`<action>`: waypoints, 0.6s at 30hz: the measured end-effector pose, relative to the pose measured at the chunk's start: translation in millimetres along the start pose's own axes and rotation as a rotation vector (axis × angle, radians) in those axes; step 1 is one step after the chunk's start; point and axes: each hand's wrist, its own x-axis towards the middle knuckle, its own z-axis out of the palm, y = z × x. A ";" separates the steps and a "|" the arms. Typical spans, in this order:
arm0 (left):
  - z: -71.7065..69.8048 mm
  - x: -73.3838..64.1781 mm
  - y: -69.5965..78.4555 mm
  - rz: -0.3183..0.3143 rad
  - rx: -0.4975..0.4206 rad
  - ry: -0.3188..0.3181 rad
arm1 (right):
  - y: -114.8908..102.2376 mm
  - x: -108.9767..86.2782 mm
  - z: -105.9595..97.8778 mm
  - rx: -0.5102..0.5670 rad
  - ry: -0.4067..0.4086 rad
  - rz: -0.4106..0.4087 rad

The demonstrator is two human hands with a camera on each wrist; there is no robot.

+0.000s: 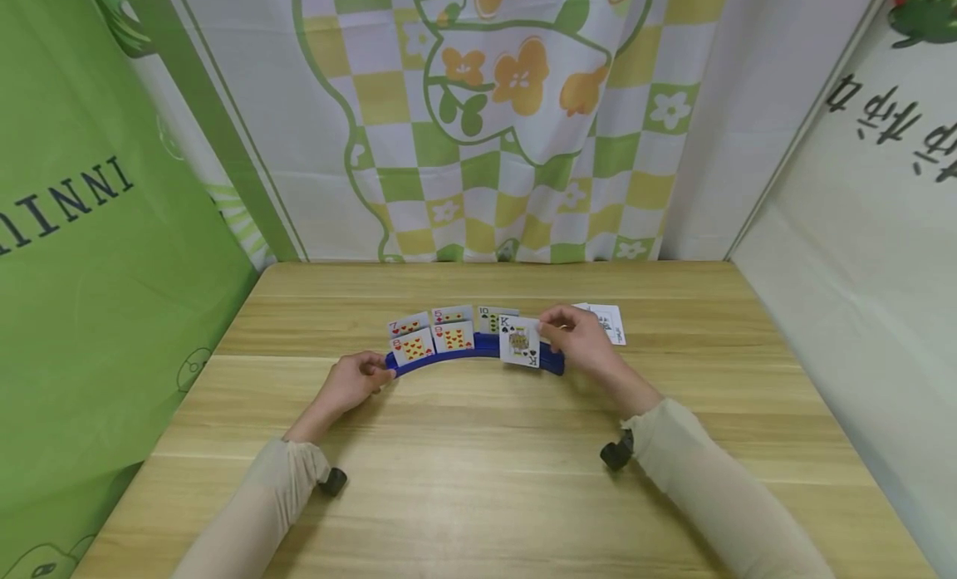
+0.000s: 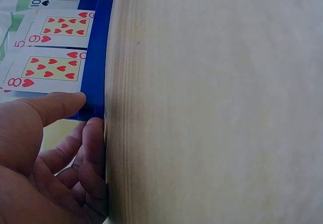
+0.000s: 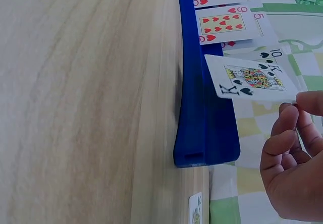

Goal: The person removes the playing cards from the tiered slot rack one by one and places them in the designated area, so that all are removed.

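A curved blue card holder (image 1: 486, 345) stands on the table. The left hand (image 1: 351, 384) grips its left end, with the thumb on the front face and the fingers at the end in the left wrist view. Between thumb and fingers, the right hand (image 1: 579, 338) pinches a king of spades (image 1: 519, 342) by its edge, tilted in front of the holder's right part. The front row carries an eight of hearts (image 1: 413, 347) and a nine of hearts (image 1: 453, 337). Partly covered behind them are a seven (image 1: 408, 324) and a five of diamonds (image 1: 452, 315); a ten of spades (image 1: 489, 318) stands farther right.
A few loose cards (image 1: 609, 323) lie on the wooden table (image 1: 463, 479) behind the right hand. A checked, flowered curtain (image 1: 523, 188) hangs along the back edge. Green cloth (image 1: 112, 313) borders the left side and pale cloth (image 1: 860, 272) the right.
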 end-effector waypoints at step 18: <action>1.5 1.6 -4.1 -0.007 -0.016 -0.009 | 2.0 -3.6 -17.7 0.096 0.000 0.009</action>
